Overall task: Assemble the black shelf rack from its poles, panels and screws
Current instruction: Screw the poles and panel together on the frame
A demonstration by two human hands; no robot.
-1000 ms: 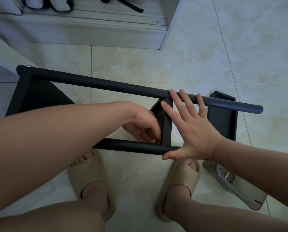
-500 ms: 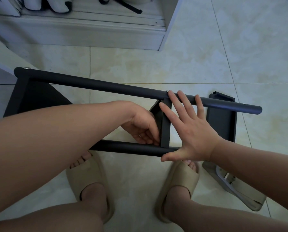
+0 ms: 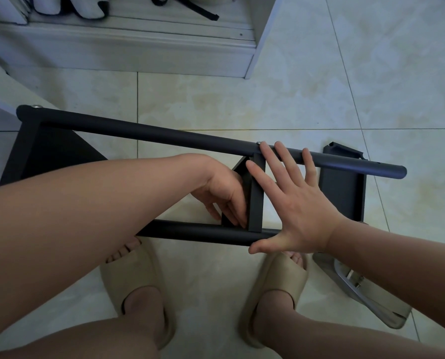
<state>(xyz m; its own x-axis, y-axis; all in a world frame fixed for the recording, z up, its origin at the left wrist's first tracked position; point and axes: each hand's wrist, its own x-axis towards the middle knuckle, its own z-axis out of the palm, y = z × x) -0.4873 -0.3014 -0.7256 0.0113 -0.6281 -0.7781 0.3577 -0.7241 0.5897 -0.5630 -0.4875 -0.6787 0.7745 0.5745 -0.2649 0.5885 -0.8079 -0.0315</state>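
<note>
Head view: right hand (image 3: pixel 299 206) flat across poles (image 3: pixel 149 132); left hand (image 3: pixel 224 193) at panel (image 3: pixel 255 200), grip unclear

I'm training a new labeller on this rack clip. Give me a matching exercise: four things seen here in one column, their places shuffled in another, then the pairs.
1 right hand
2 left hand
3 beige slippers
4 right panel

A on the person's feet
B beneath the far pole's right end
C fingers against the middle panel's left face
D spread flat, fingertips on the far pole

Pairs: 1-D, 2-C, 3-A, 4-B
</note>
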